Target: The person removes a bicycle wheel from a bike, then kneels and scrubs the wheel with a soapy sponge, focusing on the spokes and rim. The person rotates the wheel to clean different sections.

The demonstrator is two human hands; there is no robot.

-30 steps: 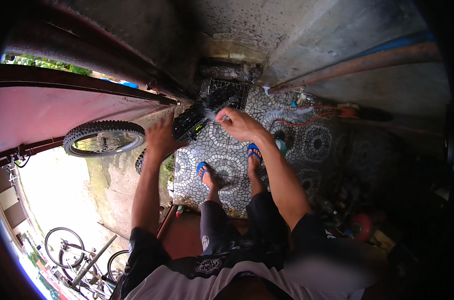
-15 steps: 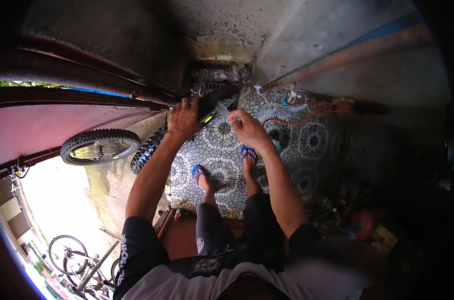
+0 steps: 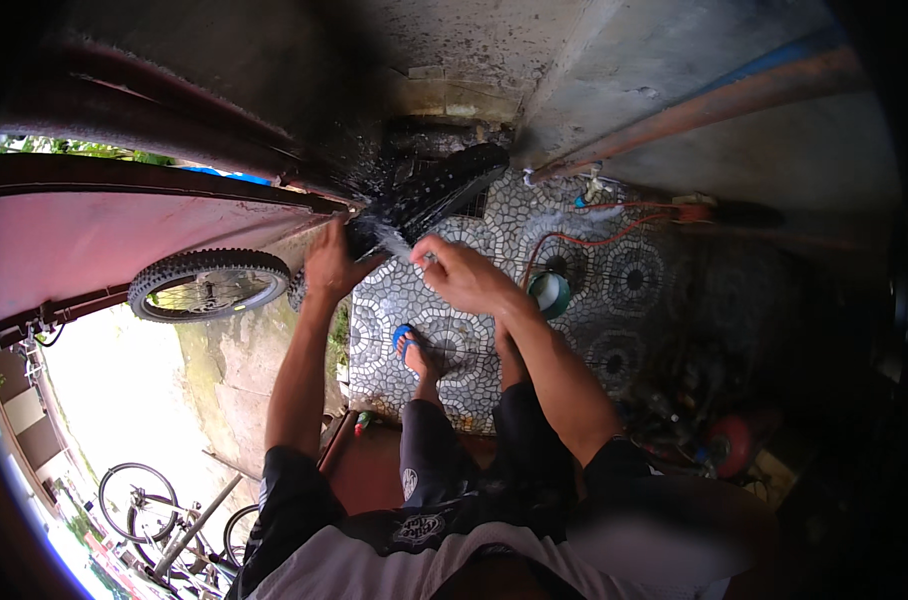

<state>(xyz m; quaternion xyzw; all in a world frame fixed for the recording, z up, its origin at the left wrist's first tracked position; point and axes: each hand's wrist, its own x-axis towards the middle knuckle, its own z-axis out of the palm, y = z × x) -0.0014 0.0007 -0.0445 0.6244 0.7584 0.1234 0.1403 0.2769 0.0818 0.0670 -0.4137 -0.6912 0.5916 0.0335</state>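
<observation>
Your left hand [image 3: 331, 265] has shifted toward eight o'clock, grip unclear; tyre [image 3: 439, 188] at its two o'clock; right hand [image 3: 459, 278] curled, contents hidden

We are wearing emblems.
A lettered emblem [image 3: 419, 528] is marking our shirt [image 3: 374, 562] near the shorts [image 3: 426, 445], a smaller emblem [image 3: 409, 483] their left leg.

Site is recorded as a semi-outdoor wash area, apparently domestic. This is indicated by a patterned stone floor [image 3: 454, 345], grate [image 3: 471, 206], tap [image 3: 595, 184], orange hose [image 3: 571, 236] and green bucket [image 3: 562, 303], enclosed by bare concrete wall [image 3: 689, 60] and pink panel [image 3: 104, 225]; a bicycle [image 3: 137, 500] is seen outside in daylight.
</observation>
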